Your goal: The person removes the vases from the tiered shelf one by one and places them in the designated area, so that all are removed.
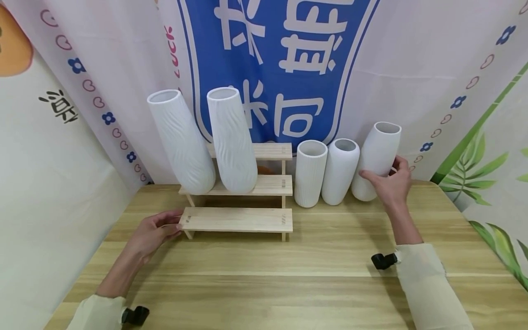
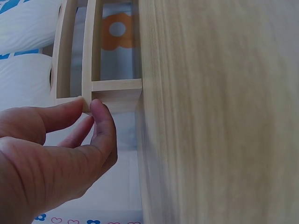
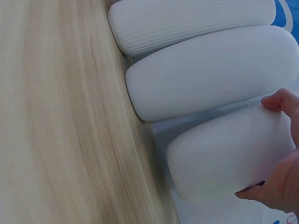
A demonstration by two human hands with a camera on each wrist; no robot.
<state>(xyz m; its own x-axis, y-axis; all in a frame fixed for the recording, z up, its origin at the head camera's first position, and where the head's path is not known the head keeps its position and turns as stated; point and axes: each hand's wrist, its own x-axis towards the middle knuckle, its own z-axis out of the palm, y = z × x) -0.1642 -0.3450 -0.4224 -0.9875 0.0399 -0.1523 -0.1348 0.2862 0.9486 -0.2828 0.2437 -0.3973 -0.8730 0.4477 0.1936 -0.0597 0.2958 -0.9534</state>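
My left hand (image 1: 150, 236) is at the left end of a three-step wooden stand (image 1: 237, 220). In the left wrist view, its thumb and index finger pinch the end of the lowest step's plank (image 2: 87, 56). My right hand (image 1: 393, 185) grips a smooth white vase (image 1: 378, 151) round its side, the thumb in front and the other fingers mostly hidden behind. That vase leans to the right, its base close over the table in the right wrist view. Two tall wavy-textured vases, one at left (image 1: 181, 142) and one beside it (image 1: 232, 137), stand on the middle step.
Right of the stand, a ribbed white vase (image 1: 311, 174) and a smooth white vase (image 1: 340, 172) stand close together on the wooden table (image 1: 264, 284). A printed curtain (image 1: 412, 68) hangs right behind the table's back edge. Black wrist cameras sit at both sleeves.
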